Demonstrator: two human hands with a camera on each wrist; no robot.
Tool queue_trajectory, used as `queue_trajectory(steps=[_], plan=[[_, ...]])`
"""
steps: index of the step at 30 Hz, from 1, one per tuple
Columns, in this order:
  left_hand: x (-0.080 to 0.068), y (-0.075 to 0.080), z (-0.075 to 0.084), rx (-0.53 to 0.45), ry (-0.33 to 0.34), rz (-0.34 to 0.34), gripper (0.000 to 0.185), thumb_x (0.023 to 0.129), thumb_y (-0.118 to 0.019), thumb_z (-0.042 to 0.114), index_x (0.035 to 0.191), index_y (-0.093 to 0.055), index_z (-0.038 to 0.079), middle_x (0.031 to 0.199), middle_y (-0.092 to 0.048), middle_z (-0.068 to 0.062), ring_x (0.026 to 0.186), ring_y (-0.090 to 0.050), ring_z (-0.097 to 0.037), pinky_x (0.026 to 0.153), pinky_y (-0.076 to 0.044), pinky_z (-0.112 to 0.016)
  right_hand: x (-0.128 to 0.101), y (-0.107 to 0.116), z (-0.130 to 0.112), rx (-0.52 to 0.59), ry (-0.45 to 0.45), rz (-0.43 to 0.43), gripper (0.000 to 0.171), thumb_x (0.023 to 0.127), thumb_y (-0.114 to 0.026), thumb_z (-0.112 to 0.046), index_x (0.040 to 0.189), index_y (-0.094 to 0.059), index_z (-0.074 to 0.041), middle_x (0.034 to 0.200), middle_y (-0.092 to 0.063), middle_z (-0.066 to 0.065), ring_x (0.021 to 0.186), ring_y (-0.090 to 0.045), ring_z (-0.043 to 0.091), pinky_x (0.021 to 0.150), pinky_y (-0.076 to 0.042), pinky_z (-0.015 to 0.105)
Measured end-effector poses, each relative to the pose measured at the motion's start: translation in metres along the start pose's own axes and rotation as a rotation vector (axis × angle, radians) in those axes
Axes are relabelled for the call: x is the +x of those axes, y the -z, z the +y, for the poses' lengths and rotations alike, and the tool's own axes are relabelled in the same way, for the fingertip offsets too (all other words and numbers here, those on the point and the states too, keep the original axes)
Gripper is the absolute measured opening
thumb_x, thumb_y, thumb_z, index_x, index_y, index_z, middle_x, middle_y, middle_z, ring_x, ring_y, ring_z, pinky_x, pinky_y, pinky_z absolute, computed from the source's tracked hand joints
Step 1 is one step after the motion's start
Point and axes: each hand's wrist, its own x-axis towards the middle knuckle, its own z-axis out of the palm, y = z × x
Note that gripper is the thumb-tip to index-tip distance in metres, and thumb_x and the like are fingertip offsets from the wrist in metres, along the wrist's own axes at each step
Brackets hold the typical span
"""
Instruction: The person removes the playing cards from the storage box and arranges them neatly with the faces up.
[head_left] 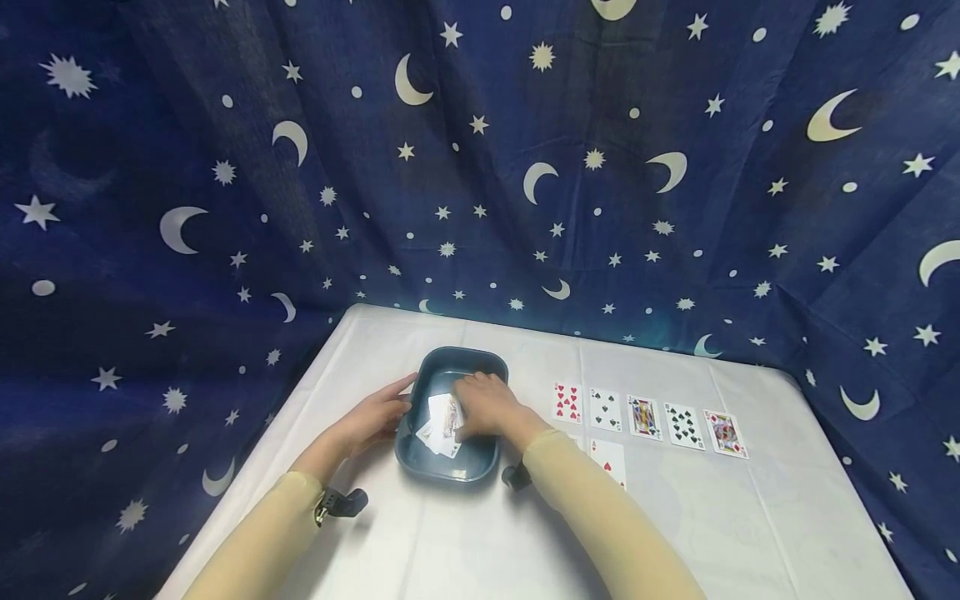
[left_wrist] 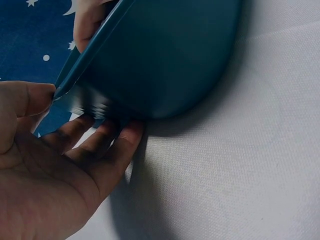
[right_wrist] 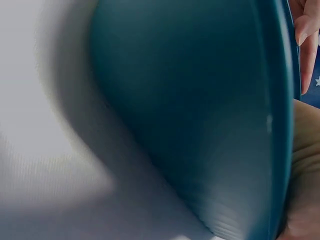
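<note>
With the left hand [head_left: 372,422] loosely spread, touching the rim and outer wall of the blue tray [head_left: 472,458], there on the white tablecloth [head_left: 450,533] left of the laid-out cards [head_left: 605,411]; with the right hand [head_left: 489,404], reaching inside over loose cards [head_left: 438,427]... pinching any? Can't tell!

Red hearts [head_left: 607,467], black pips [head_left: 605,410] on cards [head_left: 567,403]

the tablecloth [head_left: 750,525] is bright in the head view; both wrist views are dimmer and softer, with blurry-edged shadows falling close beside the tray [left_wrist: 175,55].
</note>
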Motion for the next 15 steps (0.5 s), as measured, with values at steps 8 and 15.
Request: queue_trajectory(steps=[8,15], plan=[[0.0000,-0.0011,0.0009,-0.002,0.000,0.006,0.064,0.103,-0.048,0.013,0.163,-0.030,0.027,0.164,-0.028,-0.024,0.144,-0.036,-0.049,0.110,-0.039,-0.065,-0.0044,0.0018,-0.0049,0.080,-0.014,0.002,0.081,0.070,-0.093,-0.042,0.137,-0.055,-0.016,0.121,-0.067,-0.002,0.112,-0.061,0.020,0.106,-0.043,0.041],[0.0005,-0.0006,-0.0001,0.006,0.003,0.015,0.064,0.103,-0.048,0.013,0.163,-0.031,0.027,0.163,-0.028,-0.024,0.144,-0.035,-0.049,0.110,-0.038,-0.065,-0.0067,0.0038,-0.0047,0.104,-0.017,-0.017,0.082,0.071,-0.091,-0.035,0.141,-0.052,-0.016,0.120,-0.068,-0.001,0.110,-0.061,0.021,0.112,-0.038,0.042]])
